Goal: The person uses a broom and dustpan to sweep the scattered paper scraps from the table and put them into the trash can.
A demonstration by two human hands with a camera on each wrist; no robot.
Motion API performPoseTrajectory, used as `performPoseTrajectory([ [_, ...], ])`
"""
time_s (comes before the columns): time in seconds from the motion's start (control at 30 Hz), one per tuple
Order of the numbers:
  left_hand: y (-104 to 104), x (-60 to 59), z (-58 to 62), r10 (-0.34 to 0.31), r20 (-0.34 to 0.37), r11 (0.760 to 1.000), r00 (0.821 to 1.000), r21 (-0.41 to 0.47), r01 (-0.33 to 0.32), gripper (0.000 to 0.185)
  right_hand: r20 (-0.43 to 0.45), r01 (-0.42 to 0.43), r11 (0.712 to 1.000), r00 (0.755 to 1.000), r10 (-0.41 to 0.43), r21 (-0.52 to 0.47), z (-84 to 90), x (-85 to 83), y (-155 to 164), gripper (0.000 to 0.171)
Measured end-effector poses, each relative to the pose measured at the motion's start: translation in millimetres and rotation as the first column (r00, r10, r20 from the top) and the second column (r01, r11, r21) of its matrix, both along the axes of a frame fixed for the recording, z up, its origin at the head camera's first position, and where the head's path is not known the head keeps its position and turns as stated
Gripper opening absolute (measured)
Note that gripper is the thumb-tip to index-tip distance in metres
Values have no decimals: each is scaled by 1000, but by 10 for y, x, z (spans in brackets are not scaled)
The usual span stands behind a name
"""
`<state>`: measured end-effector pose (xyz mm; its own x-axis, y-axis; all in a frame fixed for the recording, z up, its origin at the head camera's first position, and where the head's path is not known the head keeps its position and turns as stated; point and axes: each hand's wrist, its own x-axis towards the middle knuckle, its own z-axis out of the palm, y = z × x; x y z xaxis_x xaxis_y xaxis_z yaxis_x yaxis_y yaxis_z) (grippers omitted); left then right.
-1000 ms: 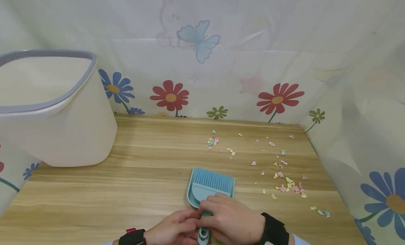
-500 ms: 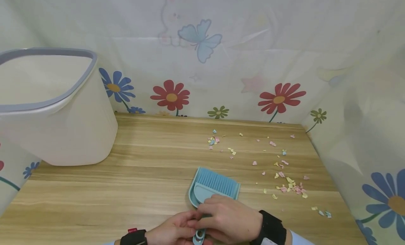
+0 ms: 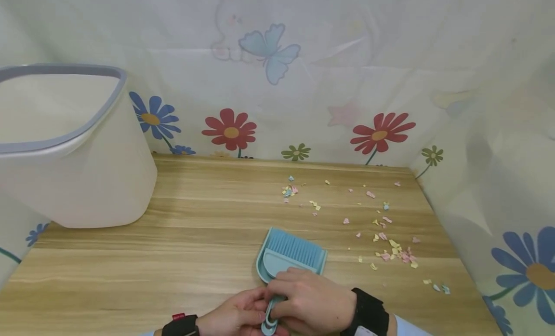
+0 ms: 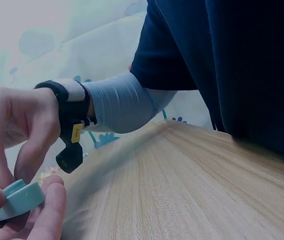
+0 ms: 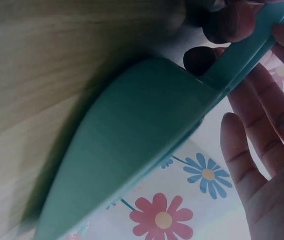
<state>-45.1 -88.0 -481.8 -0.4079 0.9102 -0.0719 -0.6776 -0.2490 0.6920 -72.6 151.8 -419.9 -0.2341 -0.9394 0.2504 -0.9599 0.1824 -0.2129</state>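
In the head view a light blue dustpan [image 3: 260, 267] lies close over the table, with a matching hand brush [image 3: 295, 247] nested in it, bristles facing away from me. My left hand [image 3: 236, 314] holds the handle end from the left and below. From above, the bent fingers of my right hand [image 3: 312, 300] pinch the stacked handles and cover much of them. The left wrist view has the rounded handle end [image 4: 26, 200] between fingers of both hands. Seen from the right wrist, the pan's smooth side [image 5: 126, 130] is tilted against the wood.
Small pink, yellow and blue paper scraps [image 3: 394, 251] are scattered over the right half of the wooden table [image 3: 195, 273]. A large white bin [image 3: 108, 177] with a grey-blue rim stands at the left. A flower-printed curtain [image 3: 338, 85] closes off the back and sides.
The handle end has swung left and the dustpan with its brush has turned slightly, its bristle end shifting right. Both hands have stayed on the handles.
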Motion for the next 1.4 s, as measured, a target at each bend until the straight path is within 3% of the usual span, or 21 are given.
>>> performPoseTrajectory([
  [0.3,-4,17,3,24,1,1000,1000,-5,-24,65,17,-23,999,1000,23,-36,23,-20,-8,5],
  [0.47,-7,17,3,17,29,1000,999,-2,-17,68,19,-63,990,998,66,-126,71,-15,-23,3],
  [0.63,-16,25,-12,28,17,1000,999,-9,-28,68,93,-71,977,991,91,-202,150,-39,-24,6],
  [0.83,-2,31,-2,42,37,999,998,-29,-41,62,154,-72,942,980,128,-327,295,-181,13,16],
  [0.93,20,17,3,41,31,999,999,-21,-40,54,220,-31,922,967,125,-386,349,-268,43,18],
  [1.03,25,1,29,44,9,998,999,-52,-44,47,322,35,897,939,121,-440,363,-342,67,19],
  [1.17,8,-33,74,59,-35,985,998,-157,-64,41,452,139,857,884,118,-496,359,-419,106,18],
  [1.23,2,-54,86,72,-74,975,995,-206,-86,37,487,209,834,870,81,-511,353,-450,127,22],
  [1.4,-18,-100,123,92,-168,937,981,-318,-142,29,453,368,756,885,-107,-541,305,-529,157,29],
])
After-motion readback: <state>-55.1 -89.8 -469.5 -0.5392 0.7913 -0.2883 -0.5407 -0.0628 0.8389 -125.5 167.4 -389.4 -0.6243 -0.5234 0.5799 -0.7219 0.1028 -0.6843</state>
